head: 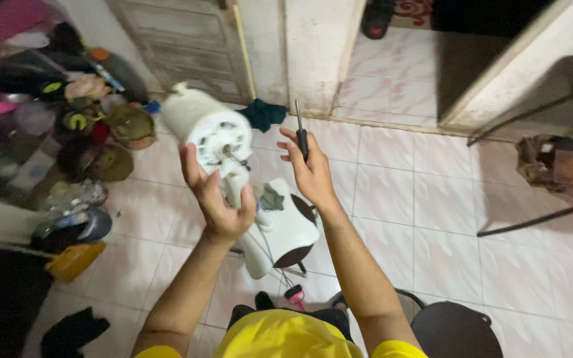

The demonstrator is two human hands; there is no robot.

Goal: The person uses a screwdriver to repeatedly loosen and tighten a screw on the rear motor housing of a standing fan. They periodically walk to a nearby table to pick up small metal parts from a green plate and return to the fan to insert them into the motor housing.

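The person holds a white fan motor housing (202, 126) up in front of them, its round vented face with the metal shaft turned toward them. The left hand (217, 199) is closed around the white neck just below that housing, fingers curled up its near side. The right hand (310, 169), just right of the housing and apart from it, grips a black-handled screwdriver (300, 134) upright, its metal tip pointing up (thumb and fingers wrapped on the handle). Below the housing, the fan's white base (293, 229) lies tilted over the tiled floor (432, 219). A dark blue cloth (263, 114) lies just right of the housing, by the doorframe. Left of the housing, shoes and clutter (94, 139) are piled along the wall.
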